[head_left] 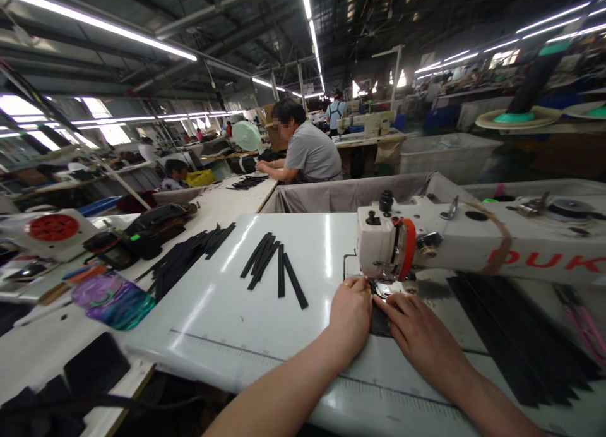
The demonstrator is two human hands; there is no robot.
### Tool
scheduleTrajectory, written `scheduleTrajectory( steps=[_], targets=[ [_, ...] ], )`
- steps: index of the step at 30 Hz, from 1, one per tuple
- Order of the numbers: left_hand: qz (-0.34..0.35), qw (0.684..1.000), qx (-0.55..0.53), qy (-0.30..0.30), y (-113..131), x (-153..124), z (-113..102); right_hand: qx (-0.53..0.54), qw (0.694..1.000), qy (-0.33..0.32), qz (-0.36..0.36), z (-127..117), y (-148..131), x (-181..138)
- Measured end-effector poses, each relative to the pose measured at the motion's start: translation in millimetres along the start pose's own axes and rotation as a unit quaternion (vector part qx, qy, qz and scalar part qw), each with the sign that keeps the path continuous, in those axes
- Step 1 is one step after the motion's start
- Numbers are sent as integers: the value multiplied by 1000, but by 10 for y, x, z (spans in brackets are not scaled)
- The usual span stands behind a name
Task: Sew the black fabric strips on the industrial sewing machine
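Observation:
My left hand (351, 312) and my right hand (419, 335) rest side by side on the white sewing table (227, 311), both pressed on a black strip (380, 321) that runs under the needle of the white sewing machine (473, 238). The left fingers are curled at the presser foot (384, 288); the right fingers lie flat on the strip. Several loose black strips (274, 265) lie to the left of my hands. A larger pile of black strips (516, 336) lies under the machine arm on the right.
Another heap of black strips (189, 254) sits at the table's left edge, by a black bag (151, 225) and an iridescent pouch (113, 298). A grey fabric bin (350, 194) stands behind the table. A seated person (307, 149) works at the bench beyond.

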State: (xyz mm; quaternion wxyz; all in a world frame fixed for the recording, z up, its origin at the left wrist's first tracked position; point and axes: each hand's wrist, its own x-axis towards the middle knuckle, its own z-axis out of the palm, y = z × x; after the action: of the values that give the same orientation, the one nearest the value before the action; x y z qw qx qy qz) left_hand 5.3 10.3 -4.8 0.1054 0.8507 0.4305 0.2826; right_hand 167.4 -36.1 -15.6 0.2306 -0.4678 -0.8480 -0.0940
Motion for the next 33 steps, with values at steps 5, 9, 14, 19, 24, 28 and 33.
scheduleTrajectory(
  steps=[5, 9, 14, 19, 24, 28, 33],
  targets=[
    [2, 1000, 1, -6, -4, 10, -4, 8, 1000, 4, 5, 15, 12, -9],
    [16, 1000, 11, -18, -8, -6, -46, 17, 1000, 8, 4, 13, 15, -4],
    [38, 999, -2, -24, -22, -49, -103, 14, 1000, 10, 0, 14, 16, -2],
    [37, 999, 2, -21, -42, -44, -62, 27, 1000, 6, 0, 35, 36, -14],
    [32, 999, 26, -30, -33, -44, -5, 36, 999, 8, 6, 18, 41, -11],
    [36, 999, 27, -25, -23, -69, -32, 50, 999, 9, 1, 7, 45, -11],
    [-74, 995, -50, 47, -161, 62, -59, 57, 998, 13, 7, 21, 51, -30]
  ],
)
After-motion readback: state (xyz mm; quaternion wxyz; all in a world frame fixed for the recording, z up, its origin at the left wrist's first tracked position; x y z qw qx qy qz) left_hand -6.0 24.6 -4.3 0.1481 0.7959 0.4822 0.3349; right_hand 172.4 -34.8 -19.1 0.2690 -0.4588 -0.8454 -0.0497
